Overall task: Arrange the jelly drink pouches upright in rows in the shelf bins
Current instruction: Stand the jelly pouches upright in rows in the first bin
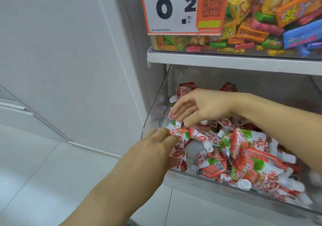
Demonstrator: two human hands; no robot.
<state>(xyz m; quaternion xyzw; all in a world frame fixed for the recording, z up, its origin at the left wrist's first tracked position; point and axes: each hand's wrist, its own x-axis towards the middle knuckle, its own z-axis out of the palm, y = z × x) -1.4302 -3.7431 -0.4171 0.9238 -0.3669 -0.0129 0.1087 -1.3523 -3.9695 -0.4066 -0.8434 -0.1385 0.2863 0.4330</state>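
A clear plastic shelf bin (153, 114) holds several red-and-white jelly drink pouches with white caps (244, 157), most lying jumbled on their sides. A few pouches (184, 89) stand upright at the bin's back left. My left hand (156, 145) reaches in at the bin's near left corner, its fingertips resting on a pouch (176, 133) there. My right hand (196, 107) comes in from the right, fingers spread and bent down over the pouches by the left wall, touching one near its cap (177, 123). Whether either hand truly grips a pouch is unclear.
Above, a white shelf (226, 60) carries a clear bin of mixed colourful candies (261, 25) with an orange price tag (174, 7) on its front. A white wall panel (69, 51) stands to the left, and pale floor tiles (43, 173) lie below.
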